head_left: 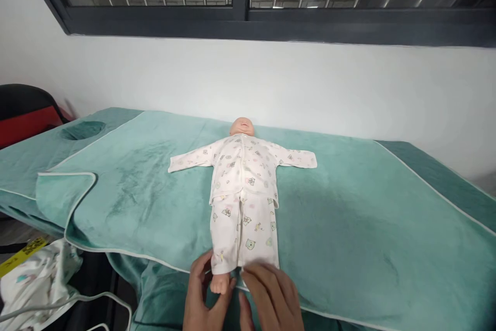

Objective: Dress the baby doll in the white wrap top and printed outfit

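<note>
A baby doll (242, 126) lies on its back, arms spread, in a white printed long-sleeved top (228, 166) and matching trousers (226, 233). My left hand (205, 297) curves around the lower end of the leg at the left. Its fingers are at the outer side of the cuff and its thumb is beside the bare foot (220, 283). Over the other trouser cuff, my right hand (271, 295) has its fingers bent and slightly blurred. That cuff and foot are hidden beneath it. Both sleeve ends lie flat, with no doll hands showing.
A green plush cover (349, 227) with white piping spreads over the bed, its left corner folded. At lower left are white printed cloth (34, 279), a yellow strip (23, 256) and a pale cable (96, 297). A black-and-red chair (29, 119) stands far left, below a window (240, 24).
</note>
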{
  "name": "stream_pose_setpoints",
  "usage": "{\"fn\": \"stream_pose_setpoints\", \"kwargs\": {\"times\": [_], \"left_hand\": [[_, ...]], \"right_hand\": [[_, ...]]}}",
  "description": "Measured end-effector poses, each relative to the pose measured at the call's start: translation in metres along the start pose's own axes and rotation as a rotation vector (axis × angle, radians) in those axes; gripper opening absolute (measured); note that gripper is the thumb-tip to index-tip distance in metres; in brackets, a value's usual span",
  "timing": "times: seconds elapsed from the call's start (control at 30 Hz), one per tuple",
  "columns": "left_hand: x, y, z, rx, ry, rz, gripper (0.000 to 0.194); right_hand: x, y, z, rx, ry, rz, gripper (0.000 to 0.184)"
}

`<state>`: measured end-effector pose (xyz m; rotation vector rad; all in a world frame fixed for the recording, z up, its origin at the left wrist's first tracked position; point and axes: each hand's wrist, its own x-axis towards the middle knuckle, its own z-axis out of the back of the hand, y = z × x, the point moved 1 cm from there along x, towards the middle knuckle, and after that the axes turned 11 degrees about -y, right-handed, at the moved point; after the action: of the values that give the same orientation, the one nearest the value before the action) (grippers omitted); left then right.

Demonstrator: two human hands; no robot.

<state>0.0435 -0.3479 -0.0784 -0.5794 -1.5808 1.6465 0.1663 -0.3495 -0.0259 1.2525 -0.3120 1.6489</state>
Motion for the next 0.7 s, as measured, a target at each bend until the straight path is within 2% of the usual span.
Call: {"fn": "stream_pose_setpoints", "kwargs": {"times": [0.1,0.23,0.43,0.6,0.7], "left_hand": [[0.003,-0.004,0.002,-0.090,0.003,0.037,0.042],[0.012,-0.010,0.010,-0.113,-0.049,-0.054,0.035],[0.022,-0.018,0.020,-0.099,-0.018,-0.174,0.029],[0.024,-0.033,0.023,-0.062,0.028,-0.247,0.022],[0.025,-0.039,0.026,-0.031,0.037,-0.244,0.022]], "right_hand": [[0.013,0.003,-0.019,-0.042,0.049,-0.025,0.028],[0.025,0.004,-0.030,0.014,0.124,-0.085,0.022],[0.019,0.006,-0.033,0.117,0.163,-0.079,0.010],[0.018,0.009,-0.032,0.170,0.169,-0.149,0.010],[0.019,0.010,-0.028,0.184,0.190,-0.134,0.010]]}}
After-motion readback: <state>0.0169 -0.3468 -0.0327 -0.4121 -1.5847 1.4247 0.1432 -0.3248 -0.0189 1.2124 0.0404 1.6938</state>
